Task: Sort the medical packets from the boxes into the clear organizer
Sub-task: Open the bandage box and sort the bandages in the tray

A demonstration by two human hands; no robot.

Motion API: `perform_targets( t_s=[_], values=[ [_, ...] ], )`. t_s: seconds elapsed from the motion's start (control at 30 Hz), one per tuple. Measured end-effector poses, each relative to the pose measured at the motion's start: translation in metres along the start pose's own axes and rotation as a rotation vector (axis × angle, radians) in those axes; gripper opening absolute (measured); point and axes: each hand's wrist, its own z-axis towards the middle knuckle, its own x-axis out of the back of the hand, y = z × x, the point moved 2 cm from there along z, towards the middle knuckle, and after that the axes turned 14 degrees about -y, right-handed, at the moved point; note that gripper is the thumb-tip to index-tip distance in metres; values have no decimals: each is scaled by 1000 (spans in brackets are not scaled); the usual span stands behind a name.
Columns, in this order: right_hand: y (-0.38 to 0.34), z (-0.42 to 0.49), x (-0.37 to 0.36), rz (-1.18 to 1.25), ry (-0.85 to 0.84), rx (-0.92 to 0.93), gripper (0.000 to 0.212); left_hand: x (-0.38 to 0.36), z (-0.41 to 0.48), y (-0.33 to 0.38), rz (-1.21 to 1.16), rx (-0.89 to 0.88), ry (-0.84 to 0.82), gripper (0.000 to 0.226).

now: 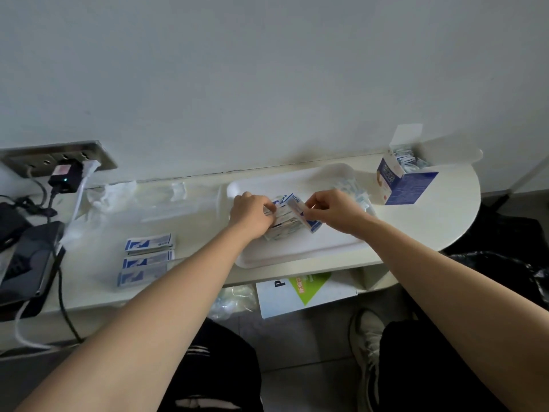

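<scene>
Holding the stack of packets [282,226] over the white tray [297,254] on the desk [190,227], you curl the fingers of your left hand [252,214] round one end while your right hand [335,209] pinches a blue-and-white packet [298,211] on top. They look light, thin and slick; pinch the short edges firmly, or they will likely fan out.

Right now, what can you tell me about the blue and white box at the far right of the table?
The blue and white box is a cardboard carton standing upright on the white table by the wall, right of the white tray. Its top flap is open and sticks up, showing small sachets packed inside. Neither the left hand nor the right hand, both holding packets over the tray, touches it.
</scene>
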Motion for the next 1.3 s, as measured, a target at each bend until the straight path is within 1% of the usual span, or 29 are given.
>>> perform_targets(
  t_s=[0.07,0.2,0.27,0.37,0.4,0.47,0.57,0.67,0.77,0.87,0.93,0.97,1.0,1.07,1.13,1.2,1.3],
  values=[
    [-1,1,-3,-57,-23,-26,11,-1,2,-3,-24,-7,14,26],
    [5,3,-5,-34,-25,-67,13,-2,8,-7,-13,10,12,35],
    [6,4,-3,3,-14,-68,12,-1,12,-8,-10,19,11,46],
    [6,5,0,58,26,-77,10,1,18,-12,-35,52,-18,69],
    [6,5,1,78,39,-84,11,2,20,-12,-36,69,-35,71],
    [7,6,2,105,46,-98,12,3,23,-13,-5,81,-57,66],
    [7,7,2,121,45,-101,13,6,23,-11,12,59,-55,51],
    [3,8,4,178,83,-71,12,8,21,-11,-22,21,-12,35],
    [2,10,5,211,113,-51,11,10,17,-12,-95,19,21,27],
    [1,11,5,231,112,-46,13,13,16,-9,-96,9,110,22],
    [1,11,7,304,119,-35,12,19,15,-7,-126,-21,190,16],
    [1,10,8,359,124,-27,11,22,14,-6,-177,-47,215,11],
    [1,10,10,420,131,-18,10,24,13,-4,-247,-82,215,8],
    [2,11,13,537,153,-6,9,26,11,-1,-360,-165,160,6],
    [-1,10,16,668,156,1,11,25,8,5,-348,-251,79,6],
    [-3,8,18,829,86,5,13,22,4,11,-325,-324,21,4],
    [-4,3,17,954,-116,-8,12,15,1,18,-294,-381,1,11]
  ],
)
